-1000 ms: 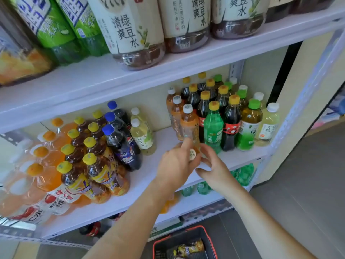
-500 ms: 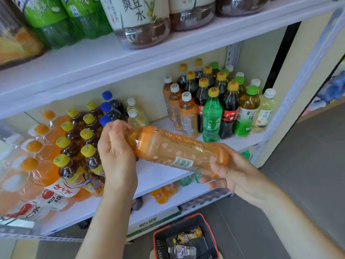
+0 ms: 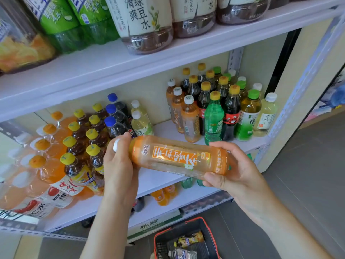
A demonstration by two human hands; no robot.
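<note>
1. Holding steady for now: the orange tea bottle (image 3: 179, 157) lies sideways in mid-air, label up, in front of the middle shelf (image 3: 158, 179) and touching nothing on it.
2. Left hand (image 3: 119, 165) is wrapped round the neck end, with the white cap (image 3: 116, 144) poking out past the fingers. Right hand (image 3: 237, 171) cups the base, fingers curled underneath and thumb on top. Both have a real grip, neither is loose.
3. My biggest worry is a twist at the neck. If the left hand turns while the right one holds, the cap could crack open and tea would go everywhere.
4. The left knuckles sit just beside the yellow-capped tea bottles (image 3: 93, 150). Swinging the neck end back could tip one, and they're packed tight enough to domino.
5. Slick plastic and a heavy full bottle: if either hand lets go first, the free end drops fast.
6. The shopping basket (image 3: 162, 233) sits on the floor below, with bottles already lying in it. Letting go from this height would smack into them, so I'd lower it all the way.
</note>
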